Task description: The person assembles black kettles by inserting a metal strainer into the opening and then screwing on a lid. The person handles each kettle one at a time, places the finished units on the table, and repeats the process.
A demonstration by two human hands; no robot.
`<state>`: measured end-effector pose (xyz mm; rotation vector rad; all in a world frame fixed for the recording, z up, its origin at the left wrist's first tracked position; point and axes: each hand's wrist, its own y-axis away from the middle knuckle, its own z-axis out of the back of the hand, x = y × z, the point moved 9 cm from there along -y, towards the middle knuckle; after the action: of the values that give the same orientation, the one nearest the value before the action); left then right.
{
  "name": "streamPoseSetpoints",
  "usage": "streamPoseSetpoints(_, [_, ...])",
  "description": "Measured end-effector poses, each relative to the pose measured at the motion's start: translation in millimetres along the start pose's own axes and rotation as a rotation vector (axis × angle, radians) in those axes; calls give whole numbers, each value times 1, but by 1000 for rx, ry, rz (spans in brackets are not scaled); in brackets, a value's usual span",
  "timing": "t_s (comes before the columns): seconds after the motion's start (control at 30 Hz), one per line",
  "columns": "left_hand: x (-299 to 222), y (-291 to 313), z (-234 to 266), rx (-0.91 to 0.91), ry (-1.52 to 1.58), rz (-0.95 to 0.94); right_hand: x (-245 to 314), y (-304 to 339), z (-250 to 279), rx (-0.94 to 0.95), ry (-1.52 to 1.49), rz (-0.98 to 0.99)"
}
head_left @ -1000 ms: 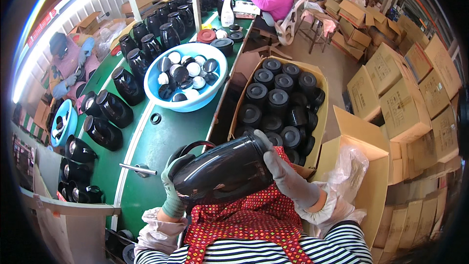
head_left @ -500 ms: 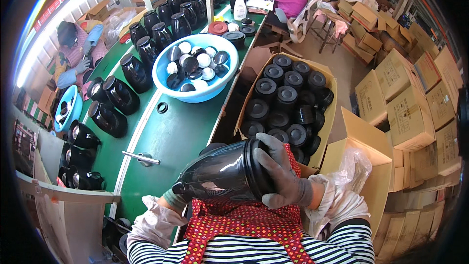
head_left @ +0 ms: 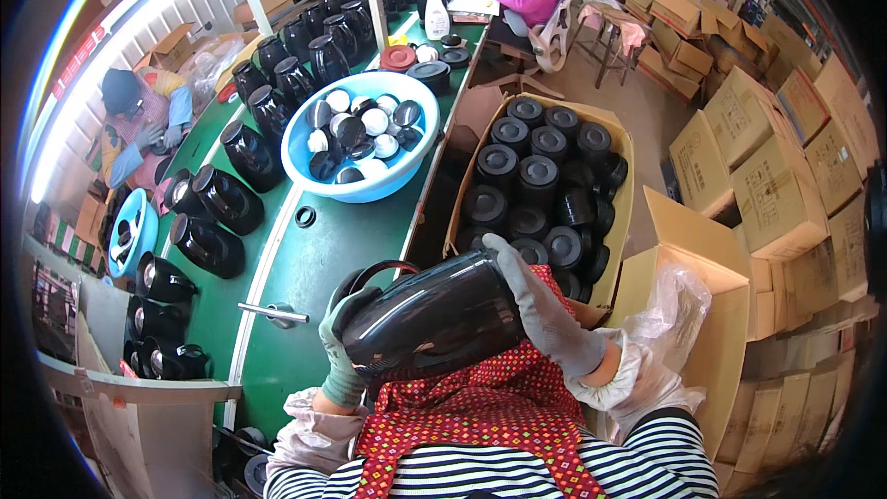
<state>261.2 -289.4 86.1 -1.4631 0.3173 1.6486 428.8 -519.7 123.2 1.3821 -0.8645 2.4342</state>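
Note:
A glossy black jug (head_left: 434,319) lies almost level in front of my apron, held between both hands. My left hand (head_left: 344,346), in a pale green glove, wraps round its left end, where a dark handle loop (head_left: 381,270) stands up. Against the jug's right end presses my right hand (head_left: 547,319), grey-gloved, its fingers stretched over the end and its thumb out of sight. Beyond, an open carton (head_left: 605,291) holds many round black ridged lids or bases (head_left: 538,171).
Left runs a green worktable (head_left: 346,263) with a metal T-shaped fitting (head_left: 274,313), a small black ring (head_left: 305,216), a blue basin (head_left: 407,177) of round caps and rows of black jugs (head_left: 249,157). Cartons (head_left: 767,194) are stacked right. Two people sit at the table.
The jug has turned in my hands: its handle loop now shows and the ridged black rim at its right end does not. My right hand has flattened from a curled grip onto that end.

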Motion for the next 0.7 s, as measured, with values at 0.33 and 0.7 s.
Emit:
streamPoseSetpoints(0.33, [36,44,-78,230,1153,877,75,-9,-2,1,79,215])
streamPoseSetpoints(0.7, [-171,-8,-6,405,-509,-817,-64,31,-56,21,-1394,-773])
